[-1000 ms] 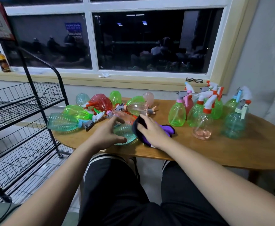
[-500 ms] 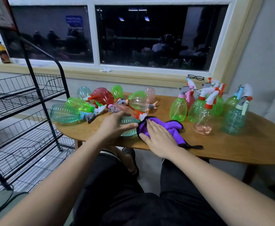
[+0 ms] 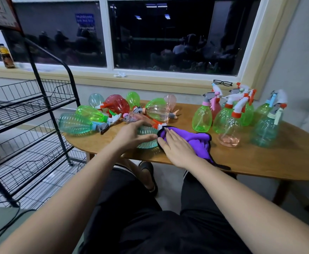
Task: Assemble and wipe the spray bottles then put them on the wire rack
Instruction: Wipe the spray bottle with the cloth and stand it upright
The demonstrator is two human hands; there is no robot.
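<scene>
Station inspected at the wiping stage, by my judgement. The bottle in work, a teal bottle (image 3: 147,143), lies on its side on the table (image 3: 260,162) at 12 o'clock, close to the near edge. The left hand (image 3: 131,137) lies over it with fingers and thumb spread and nearly straight, pressing down, not clenched round it. The right hand (image 3: 177,150) lies flat, fingers straight and together, on the purple cloth (image 3: 196,141), which touches the bottle's 3 o'clock side. I cannot tell whether this bottle's spray head is fitted. Other bottles lie in a loose heap (image 3: 117,110) at 11 o'clock, and assembled ones stand in an upright group (image 3: 229,116) at 2 o'clock. The wire rack (image 3: 30,105) stands at 9 o'clock, and its visible shelves hold no bottles. Hazards noted: the bottle is round and held only by downward pressure, so a firm wipe may roll it toward 6 o'clock and off the edge. A cloth stroke carried toward 3 o'clock may strike the nearest standing bottle, which looks light and easily toppled. The cloth's tail trails at the table's near edge and may snag or drag. A push toward 11 o'clock may set the heap rolling toward the table's end.
</scene>
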